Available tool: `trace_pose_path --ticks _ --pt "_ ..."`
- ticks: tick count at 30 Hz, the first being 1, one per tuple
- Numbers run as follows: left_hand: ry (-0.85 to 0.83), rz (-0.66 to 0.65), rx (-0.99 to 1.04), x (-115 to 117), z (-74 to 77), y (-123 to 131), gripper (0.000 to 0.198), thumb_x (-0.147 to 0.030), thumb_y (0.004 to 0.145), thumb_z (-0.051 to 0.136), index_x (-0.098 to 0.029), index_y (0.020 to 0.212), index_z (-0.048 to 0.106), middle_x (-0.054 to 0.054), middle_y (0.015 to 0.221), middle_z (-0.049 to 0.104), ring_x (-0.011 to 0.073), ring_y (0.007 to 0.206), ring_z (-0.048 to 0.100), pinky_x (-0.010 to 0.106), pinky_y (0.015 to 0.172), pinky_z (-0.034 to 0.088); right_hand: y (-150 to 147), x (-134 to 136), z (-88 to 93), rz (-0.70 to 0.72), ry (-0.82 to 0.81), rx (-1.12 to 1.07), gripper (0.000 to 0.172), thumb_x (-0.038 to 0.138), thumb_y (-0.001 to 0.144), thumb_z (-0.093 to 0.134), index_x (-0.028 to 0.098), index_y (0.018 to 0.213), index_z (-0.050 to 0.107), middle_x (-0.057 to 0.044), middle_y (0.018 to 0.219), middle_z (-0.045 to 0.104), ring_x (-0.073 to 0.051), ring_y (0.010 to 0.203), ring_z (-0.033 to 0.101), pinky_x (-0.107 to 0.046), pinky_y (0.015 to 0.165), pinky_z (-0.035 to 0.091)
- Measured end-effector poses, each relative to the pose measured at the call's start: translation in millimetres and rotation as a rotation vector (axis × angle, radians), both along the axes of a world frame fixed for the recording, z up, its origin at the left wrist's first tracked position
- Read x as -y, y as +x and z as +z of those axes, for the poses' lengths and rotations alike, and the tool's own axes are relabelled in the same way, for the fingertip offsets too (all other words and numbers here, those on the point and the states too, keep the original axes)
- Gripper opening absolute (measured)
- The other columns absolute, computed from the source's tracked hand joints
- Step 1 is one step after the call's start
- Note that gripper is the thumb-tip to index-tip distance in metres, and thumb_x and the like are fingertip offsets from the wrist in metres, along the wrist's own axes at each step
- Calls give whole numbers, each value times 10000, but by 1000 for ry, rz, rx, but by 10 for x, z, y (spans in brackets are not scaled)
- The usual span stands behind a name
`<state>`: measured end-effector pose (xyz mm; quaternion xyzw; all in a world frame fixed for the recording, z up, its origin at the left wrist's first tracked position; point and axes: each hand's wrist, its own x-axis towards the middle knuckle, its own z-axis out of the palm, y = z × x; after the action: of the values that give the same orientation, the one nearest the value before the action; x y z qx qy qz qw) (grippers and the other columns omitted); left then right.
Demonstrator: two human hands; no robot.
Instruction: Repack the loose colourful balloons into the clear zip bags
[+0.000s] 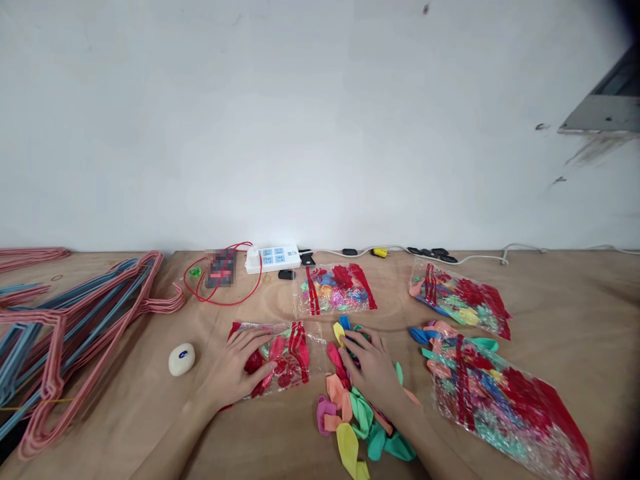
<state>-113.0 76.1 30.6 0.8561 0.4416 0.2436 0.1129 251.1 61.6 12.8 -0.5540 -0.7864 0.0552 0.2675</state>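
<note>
On plywood bench (125,400), my left hand (233,365) lies wide, flat on clear bag of balloons (287,360). My right hand (371,368) spreads over loose balloon pile (361,412) just beside bag; seems to touch them, grip hard to tell.

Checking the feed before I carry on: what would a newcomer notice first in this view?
A loose heap of bright uninflated rubber balloons lies at centre on the light wooden table, under the right hand. The left hand rests on a clear plastic bag with red print beside it. Pink and blue wire hangers pile up at far left.
</note>
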Motion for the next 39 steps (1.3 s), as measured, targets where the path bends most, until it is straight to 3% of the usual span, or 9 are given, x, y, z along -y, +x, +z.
trace_pose_path --ticks 7,11,15,20,24,27,31,35,39 --pt "20 4 20 6 15 19 462 -453 1022 701 -316 1458 637 77 1456 692 313 1338 652 527 1134 536 -11 -19 88 66 -67 -149 338 334 1075 555 302 1357 739 -79 1363 748 -350 1237 615 -597 1071 508" --pt "31 10 48 11 37 27 452 -451 1014 706 -316 1443 657 83 1429 711 318 1308 675 522 1119 550 -72 45 225 124 -80 -368 358 361 1086 553 320 1403 715 -92 1434 707 -324 1298 631 -596 1151 481" --pt "21 9 70 19 41 24 444 -427 1020 699 -327 1450 645 80 1433 704 310 1303 674 509 1109 552 -221 116 391 250 -198 -550 334 386 1089 568 340 1370 743 -96 1419 707 -311 1325 641 -556 1163 491" --pt "23 8 125 43 50 43 426 -402 1039 675 -307 1452 631 98 1409 709 311 1302 665 521 1105 540 -438 -20 535 384 -444 -550 335 430 1084 573 310 1319 779 -84 1422 698 -297 1315 651 -472 1160 499" --pt "31 0 129 49 46 37 427 -394 1030 683 -304 1445 635 94 1418 706 307 1317 658 515 1123 531 -655 -207 593 407 -693 -591 433 600 1063 560 263 1145 818 -69 1235 771 -289 1165 701 -436 1066 549" --pt "27 -10 116 45 32 22 431 -398 1026 688 -301 1441 631 99 1437 693 311 1332 648 517 1132 526 -879 -275 616 396 -941 -788 581 747 1021 527 245 1090 811 -62 1108 799 -281 1124 718 -426 1012 574" --pt "31 -26 104 38 12 8 457 -407 1026 690 -293 1460 610 119 1461 675 324 1340 638 540 1145 507 -1075 -317 620 596 -1241 -1037 716 848 950 546 208 1153 794 -104 1166 799 -291 1181 729 -446 1053 564" --pt "27 -21 94 33 4 13 449 -399 1026 686 -297 1457 613 104 1445 686 314 1332 643 528 1149 504 -877 -346 651 345 -1151 -1016 678 792 924 662 180 1182 799 -149 1294 773 -292 1201 735 -447 1093 562" --pt "27 -10 94 33 12 29 418 -402 1023 694 -292 1423 636 96 1427 695 310 1322 645 519 1142 508 -397 -334 740 329 -943 -871 624 739 1004 582 232 1306 783 -111 1390 745 -305 1224 727 -453 1054 594"
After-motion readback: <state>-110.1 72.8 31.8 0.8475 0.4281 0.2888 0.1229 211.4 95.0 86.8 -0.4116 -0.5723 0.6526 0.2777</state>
